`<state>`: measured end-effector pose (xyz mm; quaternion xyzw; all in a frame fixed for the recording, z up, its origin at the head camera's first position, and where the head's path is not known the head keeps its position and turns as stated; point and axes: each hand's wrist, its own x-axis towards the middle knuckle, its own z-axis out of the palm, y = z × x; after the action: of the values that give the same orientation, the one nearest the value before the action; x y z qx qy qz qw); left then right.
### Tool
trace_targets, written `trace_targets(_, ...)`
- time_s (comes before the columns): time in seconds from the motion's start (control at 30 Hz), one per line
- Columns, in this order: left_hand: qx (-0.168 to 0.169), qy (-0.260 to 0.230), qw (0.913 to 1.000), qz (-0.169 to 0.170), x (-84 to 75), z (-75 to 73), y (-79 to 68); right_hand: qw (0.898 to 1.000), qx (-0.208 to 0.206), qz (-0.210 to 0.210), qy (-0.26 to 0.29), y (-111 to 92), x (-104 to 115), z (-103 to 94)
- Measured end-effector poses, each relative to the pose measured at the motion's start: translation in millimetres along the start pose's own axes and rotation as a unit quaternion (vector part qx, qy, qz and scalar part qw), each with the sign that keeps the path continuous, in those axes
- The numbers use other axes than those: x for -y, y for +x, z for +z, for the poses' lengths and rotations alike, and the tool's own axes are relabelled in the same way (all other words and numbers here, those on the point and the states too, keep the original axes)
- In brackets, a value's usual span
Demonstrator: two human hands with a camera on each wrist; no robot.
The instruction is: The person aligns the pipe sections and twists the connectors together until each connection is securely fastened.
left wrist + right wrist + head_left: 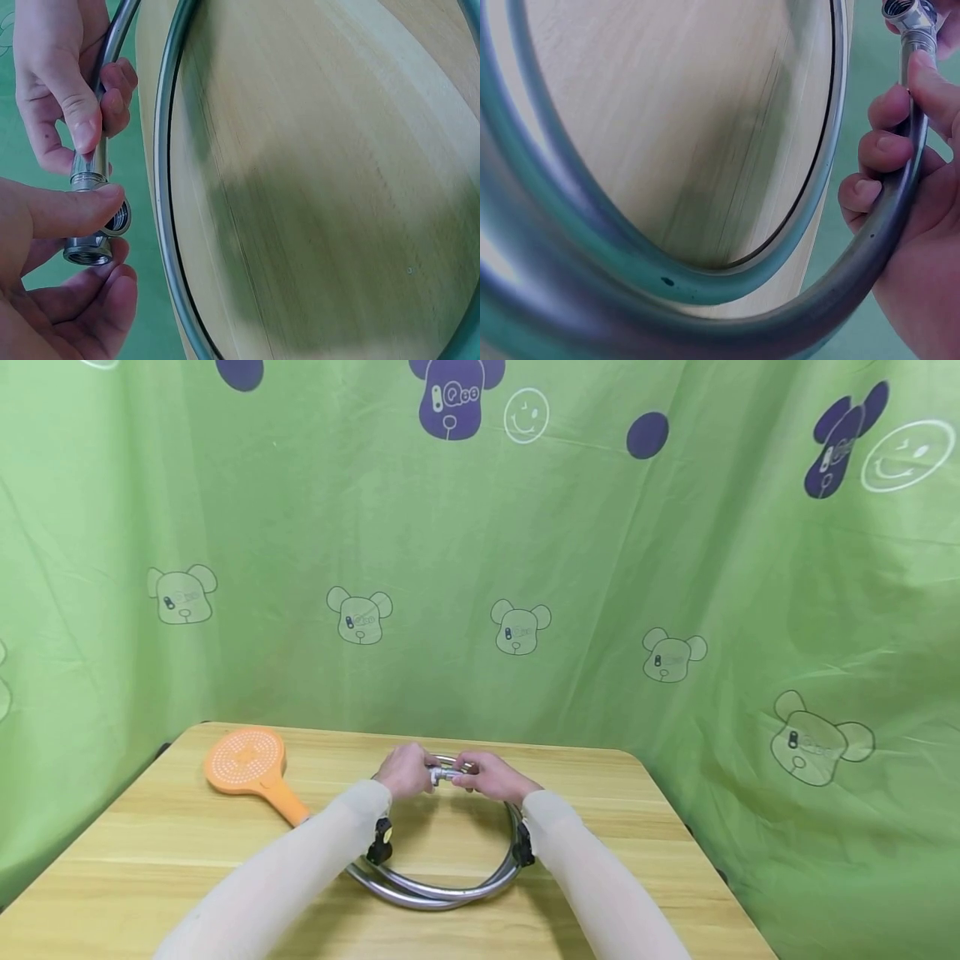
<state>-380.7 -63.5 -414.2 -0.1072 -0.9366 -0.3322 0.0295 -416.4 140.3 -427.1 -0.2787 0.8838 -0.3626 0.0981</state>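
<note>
Near the table's far edge, my left hand (407,770) pinches a small chrome tee-shaped fitting (88,249) between thumb and fingers. Two threaded openings show on it in the left wrist view. My right hand (492,775) curls round the end of a silver shower hose (889,247), its thumb lying along the metal end. That hose end meets the fitting in line; how far it is threaded on cannot be told. The rest of the hose lies looped under both wrists. An orange shower head (246,762) rests on the left, its handle's lower end hidden behind the left sleeve.
The wooden table (622,827) carries all of this. Green curtains (450,685) with bear prints hang behind and along the sides. A black wrist camera (381,843) sits by the left wrist, another camera (524,845) by the right, both close to the hose loop.
</note>
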Motion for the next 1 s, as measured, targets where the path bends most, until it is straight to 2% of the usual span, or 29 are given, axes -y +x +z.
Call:
trace_targets(0.23,0.000,0.007,1.0000,0.007,0.5,-0.7,0.2,1.000,-0.013,-0.004,0.000,-1,2,1.8)
trace_targets(0.5,0.005,-0.018,0.9998,0.009,1.6,-1.4,1.3,1.000,-0.022,0.015,0.001,-1,3,0.6)
trace_targets(0.77,-0.010,-0.030,0.9994,0.013,-1.8,-1.3,3.7,0.999,-0.030,0.012,0.004,-3,3,-4.3)
trace_targets(1.0,-0.039,-0.054,0.9977,0.008,-3.3,-3.9,3.9,0.999,-0.043,0.023,0.006,-6,3,-8.8)
